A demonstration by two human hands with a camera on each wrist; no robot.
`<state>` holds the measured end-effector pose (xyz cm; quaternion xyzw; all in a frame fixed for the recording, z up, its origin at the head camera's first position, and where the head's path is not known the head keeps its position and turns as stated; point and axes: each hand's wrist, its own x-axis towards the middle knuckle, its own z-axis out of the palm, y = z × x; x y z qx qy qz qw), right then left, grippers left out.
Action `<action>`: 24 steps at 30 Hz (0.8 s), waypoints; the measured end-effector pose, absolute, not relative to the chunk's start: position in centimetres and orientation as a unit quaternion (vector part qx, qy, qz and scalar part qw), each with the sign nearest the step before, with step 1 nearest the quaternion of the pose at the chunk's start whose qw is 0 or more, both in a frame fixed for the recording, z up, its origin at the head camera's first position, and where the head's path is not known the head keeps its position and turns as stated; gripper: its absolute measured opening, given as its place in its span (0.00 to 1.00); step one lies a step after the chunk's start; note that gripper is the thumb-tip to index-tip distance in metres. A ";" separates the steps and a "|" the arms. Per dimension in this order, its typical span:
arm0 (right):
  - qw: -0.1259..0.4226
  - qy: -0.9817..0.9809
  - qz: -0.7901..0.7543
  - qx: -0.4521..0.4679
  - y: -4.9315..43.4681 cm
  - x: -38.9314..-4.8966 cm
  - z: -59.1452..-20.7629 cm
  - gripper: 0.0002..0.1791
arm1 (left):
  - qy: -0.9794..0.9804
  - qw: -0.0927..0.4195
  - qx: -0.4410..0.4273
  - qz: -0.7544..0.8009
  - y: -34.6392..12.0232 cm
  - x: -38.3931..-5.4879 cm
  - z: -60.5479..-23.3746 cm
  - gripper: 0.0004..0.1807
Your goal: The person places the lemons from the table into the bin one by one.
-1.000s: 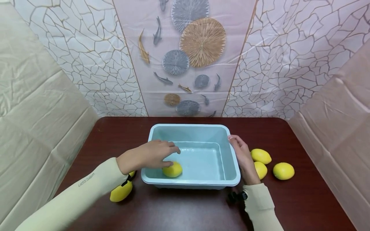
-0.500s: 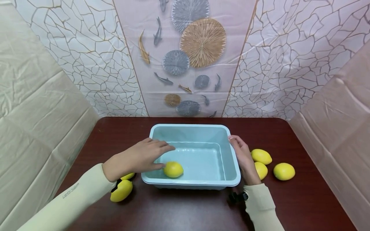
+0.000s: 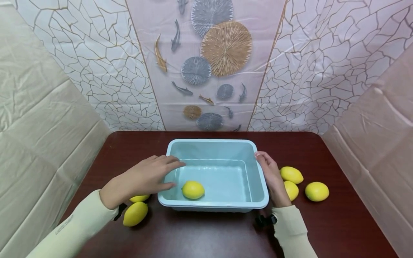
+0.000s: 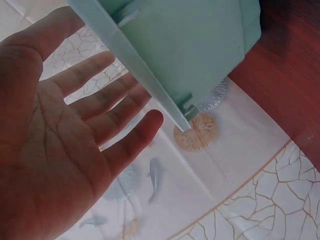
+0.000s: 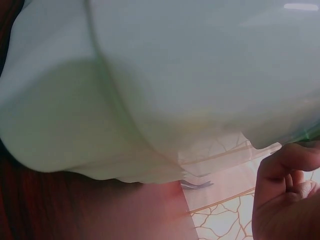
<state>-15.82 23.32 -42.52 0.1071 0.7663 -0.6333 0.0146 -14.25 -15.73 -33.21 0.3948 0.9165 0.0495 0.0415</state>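
A light blue plastic basin (image 3: 213, 205) stands on the table with one yellow lemon (image 3: 193, 190) lying in its front left part. My left hand (image 3: 142, 179) hovers over the basin's left rim, fingers spread and holding nothing. In the left wrist view its bare palm (image 4: 50, 150) shows beside the basin wall (image 4: 190, 45). On the far side, my right hand (image 3: 271, 175) grips the right rim, thumb on top. The right wrist view shows curled fingers (image 5: 290, 165) at the basin's edge; part of that hand is cut off by the frame.
Two lemons lie left of the basin: a front one (image 3: 135, 214) and one partly hidden behind the left wrist (image 3: 139, 198). Three more lie to the right: a back one (image 3: 292, 175), one near the right wrist (image 3: 291, 190) and an outer one (image 3: 317, 191). Fabric walls border the dark table (image 3: 200, 236).
My left hand has drawn back leftward from above the lemon in the basin to the left rim. The lemon has barely shifted. My right hand keeps its hold on the rim.
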 end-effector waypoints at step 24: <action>0.019 0.766 -0.632 0.117 23.1 -15.8 -42.3 0.28 | 0.926 0.002 0.362 0.110 -19.6 -13.9 -33.4 0.21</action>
